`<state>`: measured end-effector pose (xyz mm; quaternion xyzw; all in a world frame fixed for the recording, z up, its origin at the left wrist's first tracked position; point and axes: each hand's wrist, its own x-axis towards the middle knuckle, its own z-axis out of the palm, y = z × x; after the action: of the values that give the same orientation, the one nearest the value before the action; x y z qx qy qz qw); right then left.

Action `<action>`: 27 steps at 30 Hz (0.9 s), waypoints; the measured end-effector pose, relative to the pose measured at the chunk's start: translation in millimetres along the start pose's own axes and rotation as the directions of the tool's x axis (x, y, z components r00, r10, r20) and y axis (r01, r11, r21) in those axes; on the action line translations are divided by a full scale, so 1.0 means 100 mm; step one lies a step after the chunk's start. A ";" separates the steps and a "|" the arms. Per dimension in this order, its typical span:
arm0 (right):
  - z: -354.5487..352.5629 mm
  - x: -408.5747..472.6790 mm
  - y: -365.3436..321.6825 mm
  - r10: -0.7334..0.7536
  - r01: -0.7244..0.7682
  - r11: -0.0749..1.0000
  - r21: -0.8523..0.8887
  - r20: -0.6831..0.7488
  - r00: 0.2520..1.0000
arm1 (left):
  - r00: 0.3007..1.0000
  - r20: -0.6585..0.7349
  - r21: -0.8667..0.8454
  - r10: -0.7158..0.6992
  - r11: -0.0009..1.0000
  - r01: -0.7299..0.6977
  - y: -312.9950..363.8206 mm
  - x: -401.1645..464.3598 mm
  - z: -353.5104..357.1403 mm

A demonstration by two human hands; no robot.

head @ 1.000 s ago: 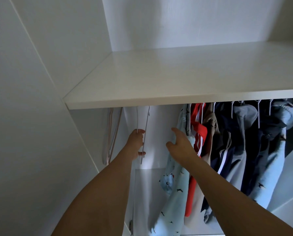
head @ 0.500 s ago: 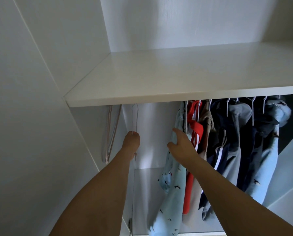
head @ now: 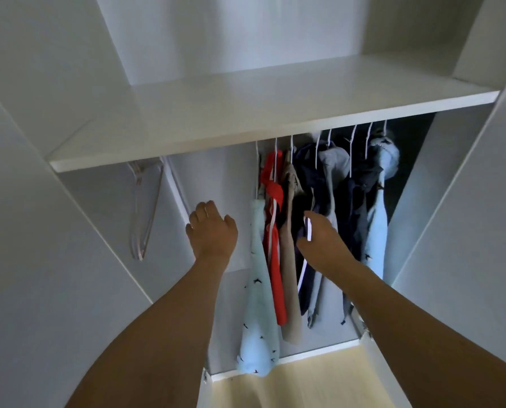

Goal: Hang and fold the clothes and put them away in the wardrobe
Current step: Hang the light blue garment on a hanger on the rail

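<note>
Several garments hang on white hangers under the wardrobe shelf (head: 246, 119): a light blue bird-print piece (head: 257, 304) at the left end, then a red one (head: 272, 240), a beige one (head: 288, 260), a navy one with a white stripe (head: 304, 293), a grey one (head: 332, 178) and more dark and light blue ones (head: 377, 231). My left hand (head: 212, 234) hovers in the gap left of the row with loosely curled fingers, holding nothing. My right hand (head: 324, 242) rests against the navy striped garment with relaxed fingers.
Empty pink hangers (head: 146, 207) hang at the far left of the rail, beside the wardrobe's left wall (head: 78, 201). The white bottom edge (head: 304, 356) of the wardrobe borders a pale wooden floor (head: 304, 387). The right side panel (head: 452, 201) stands close to the clothes.
My left hand has let go of the hanger it gripped and dropped lower. My right hand has moved right, from the light blue garment to the navy one. The view has pulled back.
</note>
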<state>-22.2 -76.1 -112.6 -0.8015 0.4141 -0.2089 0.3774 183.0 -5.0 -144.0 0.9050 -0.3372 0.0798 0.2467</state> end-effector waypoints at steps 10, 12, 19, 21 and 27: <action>-0.88 -1.39 1.05 0.324 -0.351 0.927 -0.133 -0.189 0.927 | 0.712 0.144 -0.103 0.687 0.726 -0.680 1.32 -1.37 0.55; -1.04 -1.71 1.26 0.410 -0.452 0.882 -0.131 -0.260 0.874 | 0.626 0.187 -0.152 0.757 0.652 -0.743 1.59 -1.61 0.70; -1.47 -3.09 1.70 0.549 -0.632 0.769 -0.094 -0.411 0.728 | 0.391 0.243 -0.350 0.888 0.456 -0.818 2.27 -2.85 0.68; -1.52 -3.42 1.76 0.548 -0.637 0.764 -0.100 -0.421 0.723 | 0.362 0.234 -0.368 0.902 0.427 -0.826 2.35 -3.16 0.62; -1.67 -4.99 2.11 0.588 -0.697 0.709 -0.103 -0.459 0.666 | 0.242 0.244 -0.397 0.939 0.324 -0.859 2.48 -4.63 0.35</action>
<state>-521.8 183.2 -182.9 -0.5854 0.7632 -0.1585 0.2229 -331.0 80.3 -220.7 0.5100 -0.8457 -0.0276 0.1544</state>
